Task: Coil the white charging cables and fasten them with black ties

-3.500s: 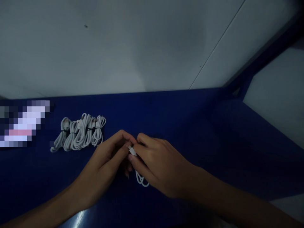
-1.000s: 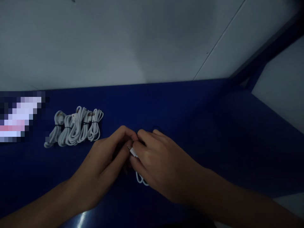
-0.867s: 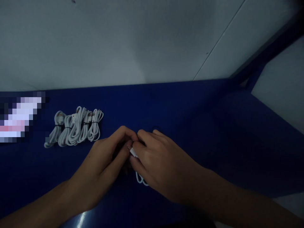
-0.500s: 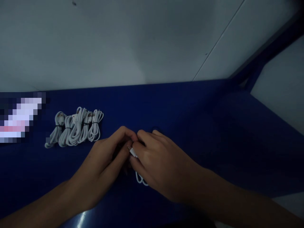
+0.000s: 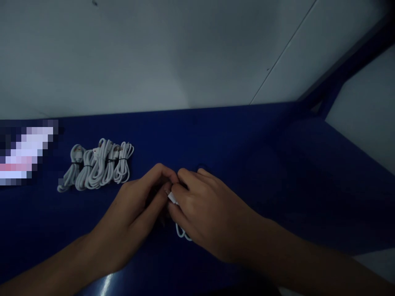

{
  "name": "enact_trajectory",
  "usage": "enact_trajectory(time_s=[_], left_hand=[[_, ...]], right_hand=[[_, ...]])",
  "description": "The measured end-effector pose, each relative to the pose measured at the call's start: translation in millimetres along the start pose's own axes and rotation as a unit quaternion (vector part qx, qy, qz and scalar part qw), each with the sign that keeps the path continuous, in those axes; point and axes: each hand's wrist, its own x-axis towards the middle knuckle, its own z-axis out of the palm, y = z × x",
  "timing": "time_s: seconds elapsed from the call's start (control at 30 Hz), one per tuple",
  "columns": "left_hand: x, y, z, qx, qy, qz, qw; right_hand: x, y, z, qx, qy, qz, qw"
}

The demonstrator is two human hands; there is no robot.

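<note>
My right hand [image 5: 203,209] is closed around a coiled white cable [image 5: 182,233], whose loops hang out below the fingers. The cable's white plug [image 5: 172,197] with a metal tip shows between my hands. My left hand [image 5: 140,205] meets the right one at the fingertips, its thumb and index finger pinched close to the plug. What exactly the left fingertips grip is hidden. To the left lies a row of several white cable bundles [image 5: 98,166], coiled and tied with thin dark ties.
The hands are over a blue table [image 5: 197,135] that runs along a pale wall [image 5: 123,57]. A blurred-out bright object [image 5: 27,152] lies at the far left. A dark blue frame bar [image 5: 348,68] slants up at the right.
Almost nothing differs. Both hands keep the same grip and place on the cable, and the view has shifted very slightly.
</note>
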Motion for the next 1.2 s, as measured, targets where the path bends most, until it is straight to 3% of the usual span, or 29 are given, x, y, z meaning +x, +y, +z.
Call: enact_trajectory(time_s=[0.6,0.9,1.2], left_hand=[[-1,2,-0.9,0.011,-0.003,0.004,1.0],[-1,3,1.1,0.034,0.001,0.017,0.999],[-1,3,8.0,0.058,0.03,0.062,0.996]], right_hand=[[-1,-2,2,-0.007,0.001,0.006,1.0],[2,-6,-7,-0.024,-0.071,-0.003,0.997],[0,-4,-9,-0.04,-0.081,-0.022,0.996]])
